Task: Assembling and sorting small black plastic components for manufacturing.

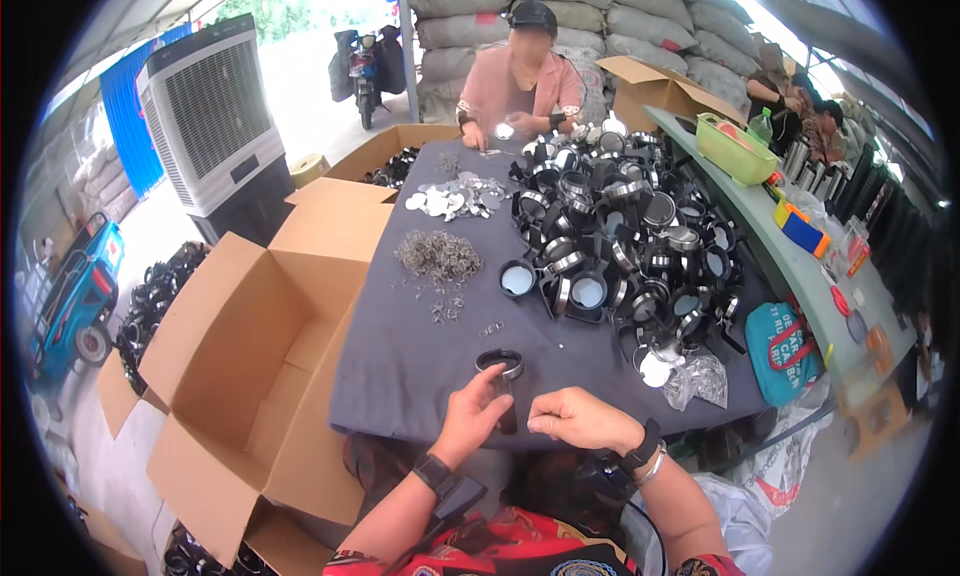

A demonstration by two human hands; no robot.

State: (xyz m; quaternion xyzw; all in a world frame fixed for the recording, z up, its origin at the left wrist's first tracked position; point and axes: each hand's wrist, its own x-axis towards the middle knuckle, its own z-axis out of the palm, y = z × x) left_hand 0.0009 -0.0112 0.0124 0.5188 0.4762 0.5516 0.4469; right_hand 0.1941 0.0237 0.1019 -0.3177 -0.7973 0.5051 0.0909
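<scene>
Near the front edge of the dark cloth-covered table (375, 376) stands a black ring-shaped part with a handle (498, 362). My left hand (470, 413) grips it, index finger at the ring and thumb beside the handle pointing toward me. Just to its right, my right hand (585, 422) is closed, fingertips pinched together; whatever they hold, if anything, is too small to make out. Beyond the ring lie a few small metal clips (491, 329) and a larger heap of such clips (438, 256). A big pile of black handled ring parts with silvery rims (620, 216) covers the table's right side.
Silver discs (455, 196) lie farther back. An open cardboard box (250, 366) stands left. A clear plastic bag (697, 380) and a teal bag (782, 351) are at the right, by a shelf with a green basket (735, 148). A co-worker (520, 81) sits opposite.
</scene>
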